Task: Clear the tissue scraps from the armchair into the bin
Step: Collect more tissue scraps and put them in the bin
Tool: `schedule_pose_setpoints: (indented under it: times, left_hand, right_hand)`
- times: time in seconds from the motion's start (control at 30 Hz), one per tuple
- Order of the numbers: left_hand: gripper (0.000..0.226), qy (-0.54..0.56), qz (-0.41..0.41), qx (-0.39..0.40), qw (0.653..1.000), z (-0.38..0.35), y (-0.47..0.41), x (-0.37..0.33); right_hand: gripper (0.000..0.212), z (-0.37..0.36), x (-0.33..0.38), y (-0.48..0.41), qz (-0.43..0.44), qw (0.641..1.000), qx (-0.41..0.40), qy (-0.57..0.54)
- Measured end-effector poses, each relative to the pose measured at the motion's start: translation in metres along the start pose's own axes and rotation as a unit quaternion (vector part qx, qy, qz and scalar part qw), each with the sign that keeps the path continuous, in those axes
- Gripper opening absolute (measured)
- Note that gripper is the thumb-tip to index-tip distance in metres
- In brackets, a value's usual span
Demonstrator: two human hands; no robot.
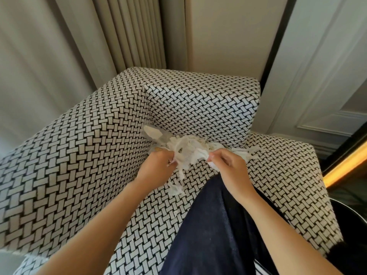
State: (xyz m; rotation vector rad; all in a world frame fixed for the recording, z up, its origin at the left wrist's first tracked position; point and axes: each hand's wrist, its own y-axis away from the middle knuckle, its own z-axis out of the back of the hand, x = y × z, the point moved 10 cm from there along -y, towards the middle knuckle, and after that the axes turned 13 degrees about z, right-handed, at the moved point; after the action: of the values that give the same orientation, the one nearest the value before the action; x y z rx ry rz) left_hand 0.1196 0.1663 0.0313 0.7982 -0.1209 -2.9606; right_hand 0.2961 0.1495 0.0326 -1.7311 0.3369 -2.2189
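1. An armchair [83, 159] in a black-and-white basket-weave fabric is filling most of the view, its backrest sitting toward 12 o'clock and its two armrests running toward 9 and 3 o'clock.
2. A pile of white tissue scraps [190, 147] is lying on the seat, close against the foot of the backrest, near the middle of the picture.
3. The left hand [158, 165] is reaching in from 7 o'clock, its fingers [171, 155] curling shut on the left edge of the pile, with torn strips trailing below it toward 6 o'clock.
4. The right hand [228, 167] is coming in from 5 o'clock, its fingers [215, 155] pinching closed on the right side of the same pile, a bit of white showing under the thumb.
5. The two hands are sitting near each other, with the tissue bunched between them.
6. A few loose scraps [175, 188] are resting on the seat cushion just at 6 o'clock of the left hand, apart from the main heap.
7. A dark blue trouser leg [214, 231] is lying across the seat at 5 o'clock, below the right wrist.
8. A dark round rim, possibly the bin [353, 215], is showing at the 4 o'clock edge beyond the right armrest; I cannot tell more of it.
9. Pale curtains [49, 56] are hanging behind the chair at 10 o'clock, and a panelled white door [327, 66] is standing at 2 o'clock.
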Motion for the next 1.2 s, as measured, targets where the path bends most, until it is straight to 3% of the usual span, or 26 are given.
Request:
schedule_pose_setpoints:
  times: [0.37, 0.53, 0.73, 0.97, 1.07, 1.2]
  left_hand:
    - [0.021, 0.022, -0.049, 0.003, 0.999, -0.002, -0.012, -0.096]
    - [0.027, 0.054, -0.067, 0.051, 0.995, -0.036, -0.012, -0.150]
    - [0.023, 0.115, -0.092, 0.113, 0.983, -0.094, -0.009, -0.211]
    - [0.013, 0.141, -0.069, 0.197, 0.968, -0.177, 0.004, -0.269]
    - [0.010, 0.139, -0.067, 0.230, 0.961, -0.213, 0.011, -0.288]
    - [0.018, 0.103, -0.064, 0.262, 0.957, -0.259, 0.013, -0.310]
  right_hand:
    - [0.024, 0.103, -0.005, 0.037, -0.034, 0.997, -0.075, 0.006]
    - [0.030, 0.161, -0.028, 0.072, -0.066, 0.987, -0.148, 0.014]
    - [0.034, 0.218, -0.065, 0.126, -0.113, 0.942, -0.316, -0.008]
    - [0.030, 0.288, -0.074, 0.154, -0.127, 0.884, -0.449, -0.011]
    - [0.023, 0.313, -0.103, 0.173, -0.183, 0.837, -0.515, -0.034]
    - [0.025, 0.317, -0.163, 0.202, -0.258, 0.695, -0.623, -0.250]
